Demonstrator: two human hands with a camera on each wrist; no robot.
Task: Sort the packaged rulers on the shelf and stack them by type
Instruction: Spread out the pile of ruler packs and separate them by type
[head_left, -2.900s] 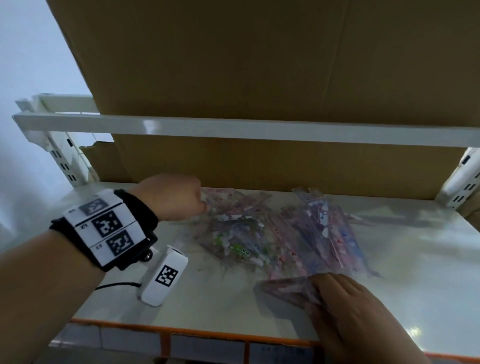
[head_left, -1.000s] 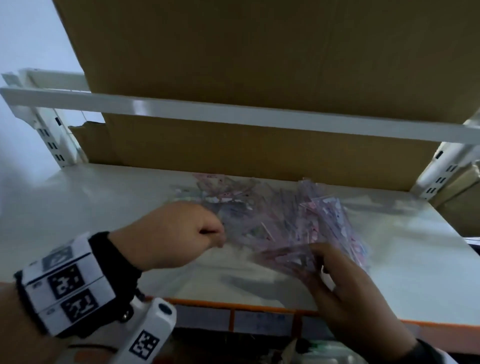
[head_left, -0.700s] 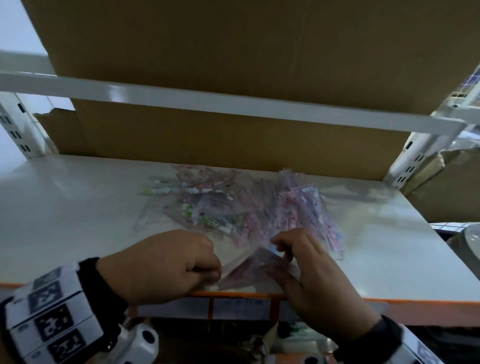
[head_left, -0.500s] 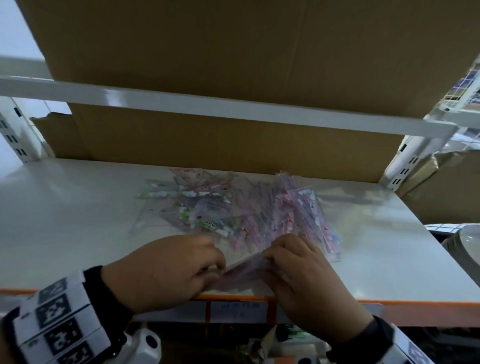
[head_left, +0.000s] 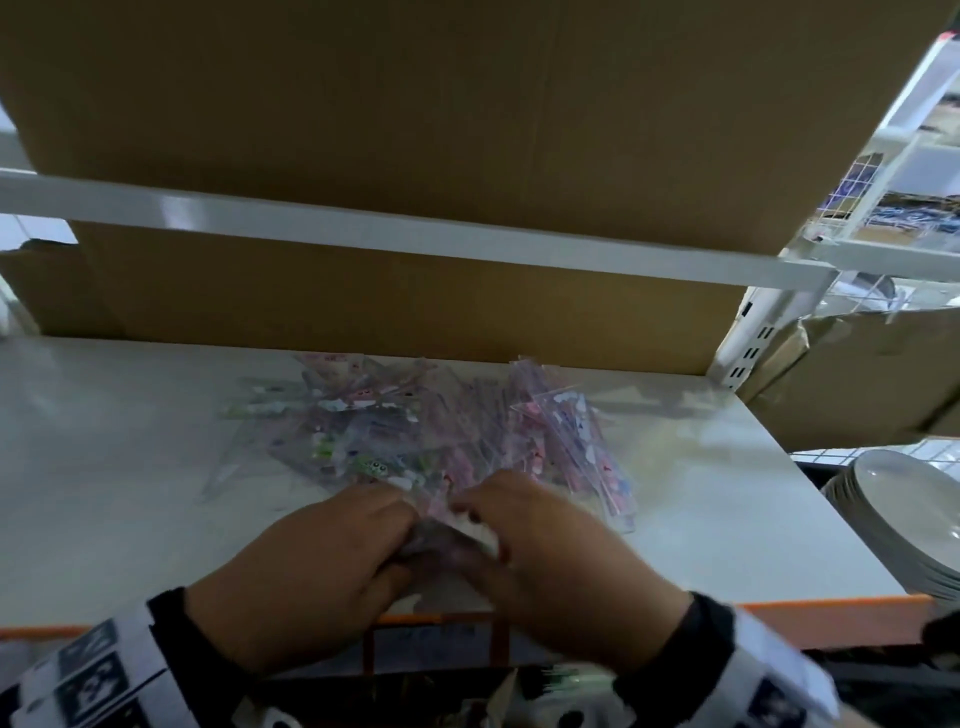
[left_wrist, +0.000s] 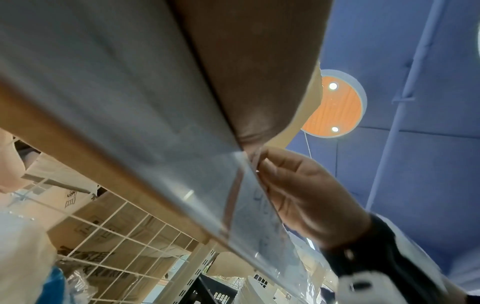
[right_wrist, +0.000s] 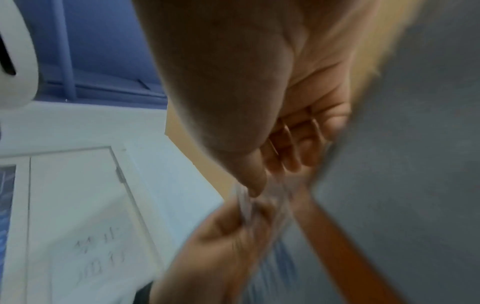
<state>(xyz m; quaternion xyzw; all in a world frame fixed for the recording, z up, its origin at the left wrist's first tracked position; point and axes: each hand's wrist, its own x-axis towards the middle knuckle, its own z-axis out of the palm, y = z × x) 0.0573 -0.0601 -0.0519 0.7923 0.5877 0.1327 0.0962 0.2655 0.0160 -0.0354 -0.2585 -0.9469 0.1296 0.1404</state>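
Observation:
A loose pile of clear-packaged rulers (head_left: 415, 431) with pink, green and blue prints lies at the middle of the white shelf (head_left: 104, 467). At the shelf's front edge my left hand (head_left: 400, 525) and right hand (head_left: 467, 514) meet. Both pinch one clear ruler packet (head_left: 447, 540) between them. The left wrist view shows the right hand (left_wrist: 298, 195) pinching the packet's film (left_wrist: 249, 209) at its edge. In the blurred right wrist view, the right hand (right_wrist: 259, 174) and left hand (right_wrist: 221, 236) hold the packet (right_wrist: 246, 203) between thumbs and fingers. The hands hide most of the packet.
A big cardboard box (head_left: 363, 301) stands along the back of the shelf under a white rail (head_left: 415, 234). Stacked plates (head_left: 909, 525) sit to the right, beyond the shelf end. The front lip (head_left: 831, 608) is orange. A white upright (head_left: 748, 353) stands at the back right.
My left hand drew back from the pile to the front edge and met the right hand. Both now pinch the packet that the right hand had pulled forward.

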